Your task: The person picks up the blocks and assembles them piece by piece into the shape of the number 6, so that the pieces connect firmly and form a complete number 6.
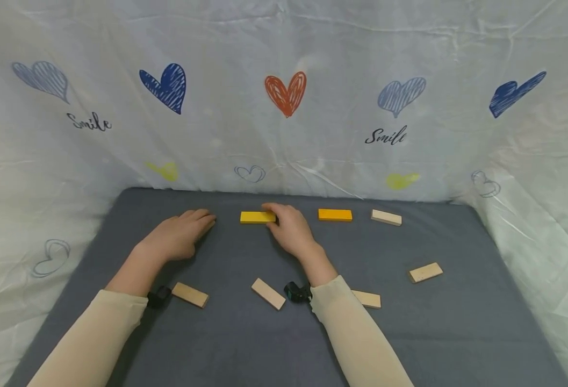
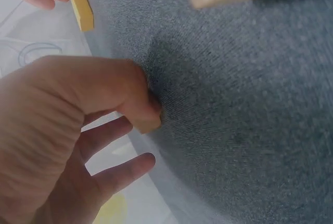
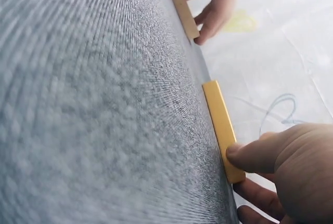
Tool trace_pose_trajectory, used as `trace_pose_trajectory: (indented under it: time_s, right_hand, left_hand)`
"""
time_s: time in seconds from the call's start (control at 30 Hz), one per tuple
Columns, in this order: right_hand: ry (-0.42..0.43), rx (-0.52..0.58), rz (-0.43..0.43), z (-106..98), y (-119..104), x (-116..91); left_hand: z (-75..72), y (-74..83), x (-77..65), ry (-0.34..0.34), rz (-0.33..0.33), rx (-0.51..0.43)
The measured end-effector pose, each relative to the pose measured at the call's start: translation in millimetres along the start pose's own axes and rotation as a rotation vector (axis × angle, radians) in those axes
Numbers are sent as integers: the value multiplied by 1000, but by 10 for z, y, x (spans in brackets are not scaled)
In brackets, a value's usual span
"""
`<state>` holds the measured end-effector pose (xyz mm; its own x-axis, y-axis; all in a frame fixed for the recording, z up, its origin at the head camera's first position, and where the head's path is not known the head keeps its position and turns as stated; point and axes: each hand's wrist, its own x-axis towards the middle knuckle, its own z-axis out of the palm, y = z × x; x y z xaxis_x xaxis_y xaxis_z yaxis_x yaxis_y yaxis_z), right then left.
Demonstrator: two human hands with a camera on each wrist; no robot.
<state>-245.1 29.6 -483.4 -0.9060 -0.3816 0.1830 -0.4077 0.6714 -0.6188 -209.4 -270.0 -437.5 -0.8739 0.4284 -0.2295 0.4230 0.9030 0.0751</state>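
Note:
My right hand (image 1: 290, 230) pinches the right end of a yellow wooden block (image 1: 254, 217) lying near the back edge of the table. In the right wrist view the thumb presses the face of that yellow block (image 3: 221, 122), with fingers behind it. To the left, my left hand (image 1: 179, 235) grips a plain wooden block, which it covers in the head view. The right wrist view shows this plain block (image 3: 182, 8) lengthwise between thumb and fingers, low at the cloth. Only an end of the plain block (image 2: 149, 126) peeks out under the thumb in the left wrist view.
Right of the yellow block lie an orange block (image 1: 335, 215) and a pale block (image 1: 386, 217). Another block (image 1: 426, 272) is farther right. Nearer me are blocks at left (image 1: 190, 294) and middle (image 1: 268, 293), plus one block (image 1: 368, 299) partly behind my right sleeve. A white printed curtain (image 1: 284, 145) stands behind.

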Motion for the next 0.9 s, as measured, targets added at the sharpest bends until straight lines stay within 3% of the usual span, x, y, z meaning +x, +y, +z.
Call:
trace_pose_trajectory:
  time_s: [0.23, 0.5, 0.9]
  right_hand:
    - [-3, 1, 16, 3, 12, -10]
    - [-3, 24, 13, 0, -8, -38]
    - [-8, 87, 8, -102, 37, -102]
  left_hand:
    - [-16, 63, -68, 4, -30, -96]
    - [49, 173, -105, -4, 11, -187]
    - [177, 442, -179, 48, 41, -220]
